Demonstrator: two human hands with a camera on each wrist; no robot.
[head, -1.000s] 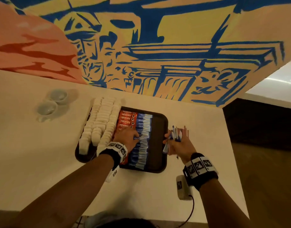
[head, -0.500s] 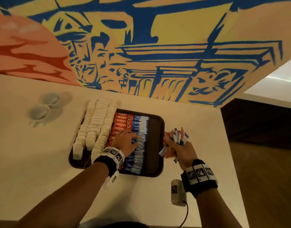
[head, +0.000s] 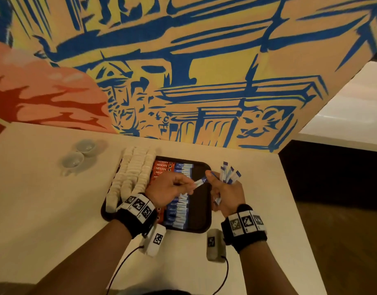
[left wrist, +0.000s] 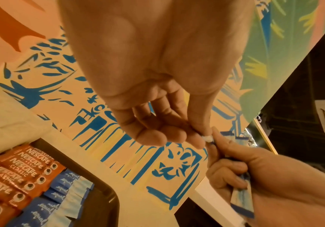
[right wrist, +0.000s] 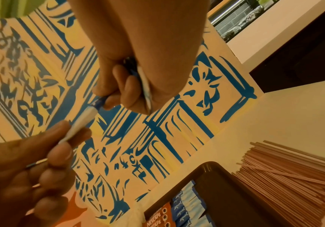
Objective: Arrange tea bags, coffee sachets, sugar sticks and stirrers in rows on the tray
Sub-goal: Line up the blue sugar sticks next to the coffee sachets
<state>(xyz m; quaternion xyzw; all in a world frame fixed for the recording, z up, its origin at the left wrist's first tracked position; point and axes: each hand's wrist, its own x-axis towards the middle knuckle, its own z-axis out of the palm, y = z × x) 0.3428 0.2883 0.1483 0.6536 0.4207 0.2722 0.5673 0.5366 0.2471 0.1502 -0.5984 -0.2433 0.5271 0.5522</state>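
Both forearms are bare, entering from the lower edge of the head view. Each wrist wears a wide black band. The left wrist band (head: 138, 211), at lower centre-left, carries a row of white square tags printed with black-and-white coded patterns; a small white block (head: 155, 241) with another coded tag hangs below it, with a thin black cable (head: 121, 267) trailing down. The right wrist band (head: 245, 227), at lower centre-right, bears similar tags, with a grey block (head: 214, 244) and a black cable (head: 224, 277).

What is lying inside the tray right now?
The tray holds a row of white tea bags, red coffee sachets and blue sugar sticks, with bare floor on the right. The left hand hides the rows' middle.
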